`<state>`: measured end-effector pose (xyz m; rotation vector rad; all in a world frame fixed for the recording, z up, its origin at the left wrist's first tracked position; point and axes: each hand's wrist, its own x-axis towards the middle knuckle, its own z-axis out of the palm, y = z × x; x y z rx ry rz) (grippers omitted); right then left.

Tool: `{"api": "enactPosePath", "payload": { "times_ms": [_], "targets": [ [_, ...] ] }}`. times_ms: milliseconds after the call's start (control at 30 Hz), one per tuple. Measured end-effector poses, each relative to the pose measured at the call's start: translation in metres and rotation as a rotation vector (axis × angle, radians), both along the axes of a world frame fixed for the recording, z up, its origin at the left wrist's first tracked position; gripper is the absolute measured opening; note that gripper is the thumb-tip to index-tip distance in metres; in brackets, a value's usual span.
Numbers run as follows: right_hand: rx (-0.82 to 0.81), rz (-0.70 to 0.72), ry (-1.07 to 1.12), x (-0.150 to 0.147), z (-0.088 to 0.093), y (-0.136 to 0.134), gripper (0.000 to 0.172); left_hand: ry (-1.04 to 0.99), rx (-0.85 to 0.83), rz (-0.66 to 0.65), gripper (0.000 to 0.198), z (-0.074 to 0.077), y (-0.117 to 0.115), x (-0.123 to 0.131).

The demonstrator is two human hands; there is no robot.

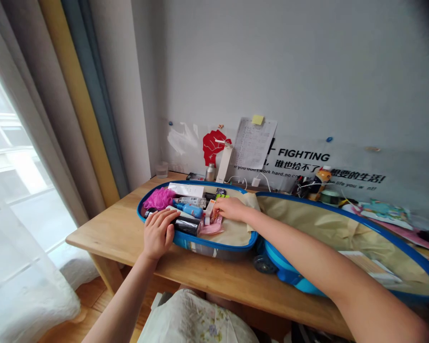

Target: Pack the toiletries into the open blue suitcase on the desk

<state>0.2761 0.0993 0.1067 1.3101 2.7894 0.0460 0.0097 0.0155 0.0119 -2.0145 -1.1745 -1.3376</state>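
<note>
An open suitcase with a blue rim (214,244) lies on the table, its left half packed with toiletries. My left hand (159,231) rests across the near rim, fingers stretched out over a black bottle (188,225); the hand holds nothing. My right hand (230,208) reaches into the same half, fingers closed and pointing down by small pink and white items (209,213). What its fingertips hold, if anything, is hidden. Around the hands lie a magenta bath puff (159,198), a blue bottle (190,209), a clear bottle (193,202) and a pink item (211,229).
The suitcase's other half (307,221) spreads to the right, with a white-edged flat pack (370,267) inside. Behind stand a white folding lamp (223,164), a metal bottle (210,172) and a clear cup (161,170). Curtains (67,105) hang left of the wooden table (117,228).
</note>
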Motion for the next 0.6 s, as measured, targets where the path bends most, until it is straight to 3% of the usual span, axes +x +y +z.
{"api": "enactPosePath", "payload": {
  "times_ms": [267, 467, 600],
  "targets": [
    [-0.003, -0.101, 0.145, 0.002, -0.006, 0.003, 0.017, -0.018, -0.023, 0.008, 0.038, -0.001, 0.000, 0.000],
    [-0.108, -0.148, 0.414, 0.008, -0.008, 0.009, 0.031, -0.013, -0.043, 0.015, 0.040, -0.002, 0.000, -0.001],
    [-0.225, -0.179, 0.549, 0.012, -0.013, 0.012, 0.031, -0.003, -0.015, 0.009, 0.039, -0.001, 0.000, 0.000]
  ]
}}
